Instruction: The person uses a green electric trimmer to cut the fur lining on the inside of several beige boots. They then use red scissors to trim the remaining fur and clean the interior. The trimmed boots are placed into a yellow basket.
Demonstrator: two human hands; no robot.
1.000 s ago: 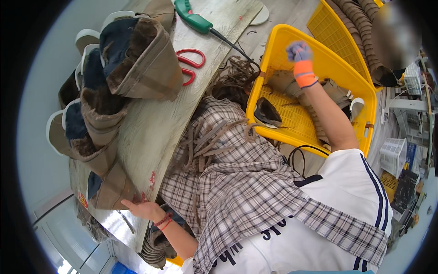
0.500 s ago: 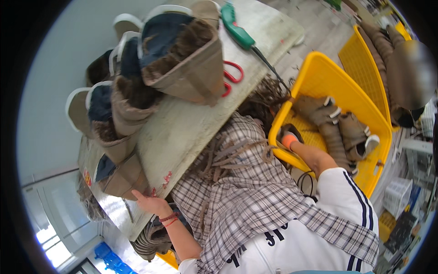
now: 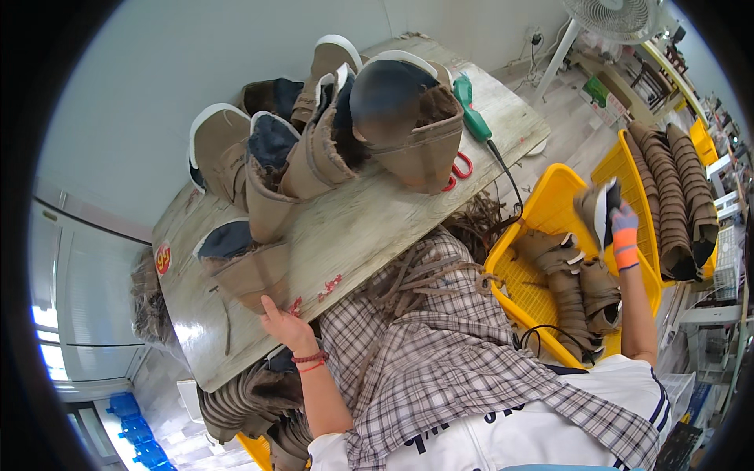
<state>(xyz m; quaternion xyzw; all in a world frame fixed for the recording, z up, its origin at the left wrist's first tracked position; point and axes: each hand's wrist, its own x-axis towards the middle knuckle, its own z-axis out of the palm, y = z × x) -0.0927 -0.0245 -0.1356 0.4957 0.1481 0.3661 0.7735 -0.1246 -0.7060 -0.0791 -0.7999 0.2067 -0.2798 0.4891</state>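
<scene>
My right hand (image 3: 626,220), in a grey and orange glove, grips a brown shoe upper (image 3: 594,210) with a white edge and dark inside. It is raised over a yellow basket (image 3: 525,271) that holds stacks of more brown uppers (image 3: 567,302). At the table's front edge, the fingers of my bare left hand (image 3: 287,323) are stretched out. They touch the lower corner of a brown upper (image 3: 253,275) with a dark-blue lining. Behind it, several fur-lined uppers (image 3: 314,153) stand on the worn table (image 3: 345,235).
A green corded hand tool (image 3: 471,110) and red-handled scissors (image 3: 462,167) lie at the table's right. Brown scrap strips (image 3: 424,279) cover my lap. Farther right, another yellow basket (image 3: 628,169) holds long stacks of uppers. A white fan (image 3: 613,17) stands behind.
My right hand has come up out of the near yellow basket with an upper in it. My left hand stays by the upper at the table edge. The whole view has shifted.
</scene>
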